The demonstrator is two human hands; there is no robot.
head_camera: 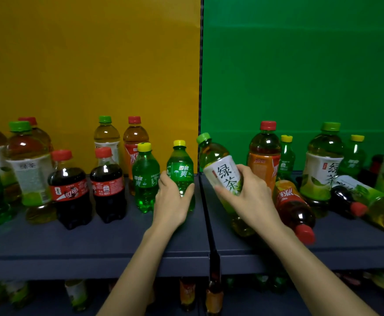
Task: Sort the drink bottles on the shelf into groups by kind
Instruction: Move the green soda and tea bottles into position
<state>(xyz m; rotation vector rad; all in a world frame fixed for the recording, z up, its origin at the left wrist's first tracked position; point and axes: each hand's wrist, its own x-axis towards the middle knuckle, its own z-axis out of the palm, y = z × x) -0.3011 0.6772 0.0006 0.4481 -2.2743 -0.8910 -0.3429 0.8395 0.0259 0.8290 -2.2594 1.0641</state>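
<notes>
Yellow and green panels back your dark shelf [95, 242]. Your left hand [172, 201] wraps a small green soda bottle [180, 172] standing near the centre divider; your right hand [248, 192] grips a tilted green tea bottle [220, 165] just right of it.

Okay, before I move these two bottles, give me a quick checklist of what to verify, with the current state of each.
1. Left hand grips the lemon-lime soda bottle: ok, wrapped around its lower half.
2. Right hand grips the green tea bottle: ok, though it is tilted left.
3. Soda's group spot: ok, a matching soda stands just left.
4. Fallen bottles near the right hand: not ok, an iced tea bottle lies on its side.
5. Caps tight: cannot tell.
</notes>
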